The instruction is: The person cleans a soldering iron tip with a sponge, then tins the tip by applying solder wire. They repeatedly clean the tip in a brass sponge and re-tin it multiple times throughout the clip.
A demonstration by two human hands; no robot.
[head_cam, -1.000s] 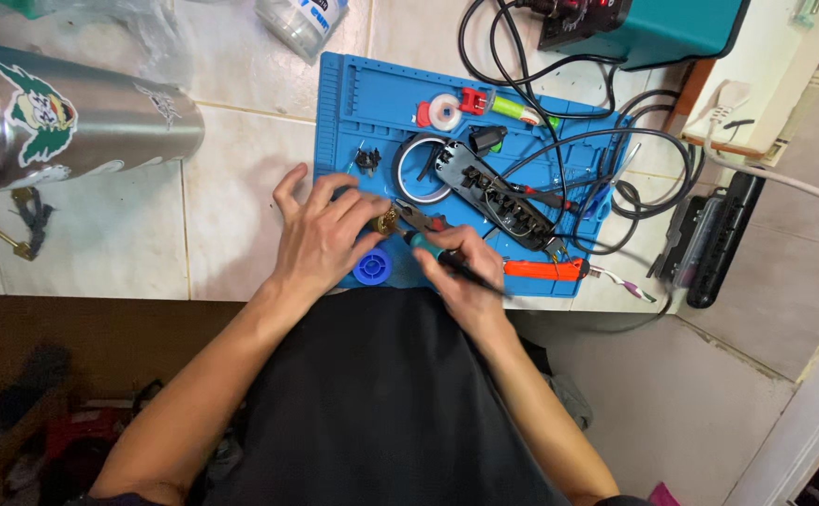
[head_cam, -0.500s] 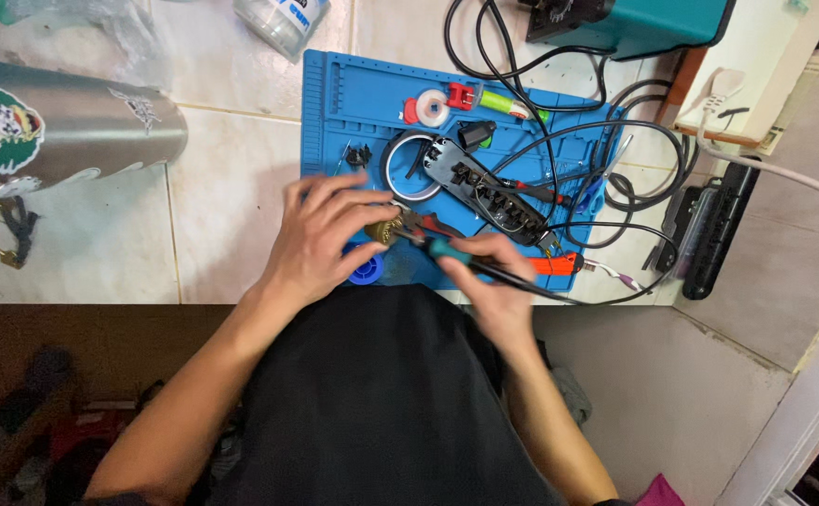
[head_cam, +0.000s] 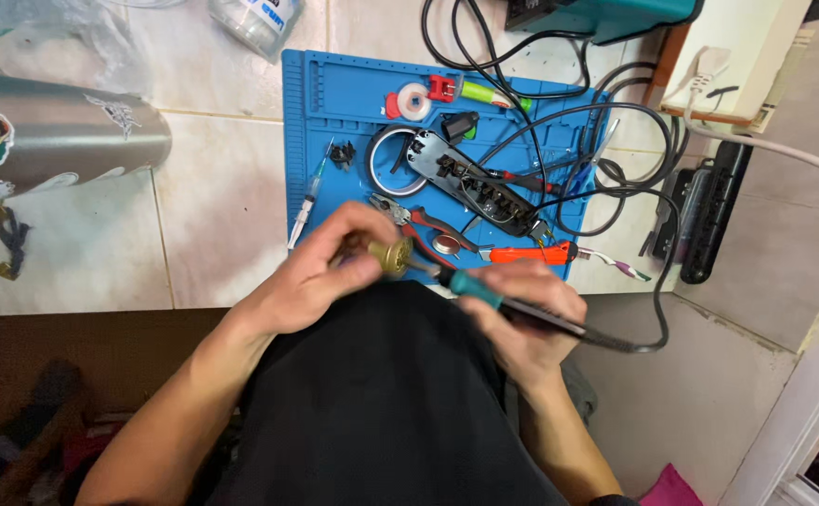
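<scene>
My left hand (head_cam: 320,272) holds a small brass-coloured round part (head_cam: 393,255) in front of the counter's edge. My right hand (head_cam: 522,319) grips a soldering iron (head_cam: 513,305) with a teal collar and black handle, its tip touching the brass part. Just beyond my hands lies a blue work mat (head_cam: 335,103). On it are red-handled pliers (head_cam: 428,230), a black power strip (head_cam: 470,183), a ring of tape (head_cam: 386,159) and a syringe (head_cam: 306,201).
A big metal bottle (head_cam: 63,136) lies on the tiled counter at left. A teal box (head_cam: 616,14) and tangled black cables (head_cam: 606,150) sit at the back right. A black strip-shaped device (head_cam: 709,220) lies at the right edge. My black shirt fills the lower middle.
Both hands have drawn back from the mat toward my body, carrying the brass part and the iron. The syringe and pliers on the mat are now uncovered.
</scene>
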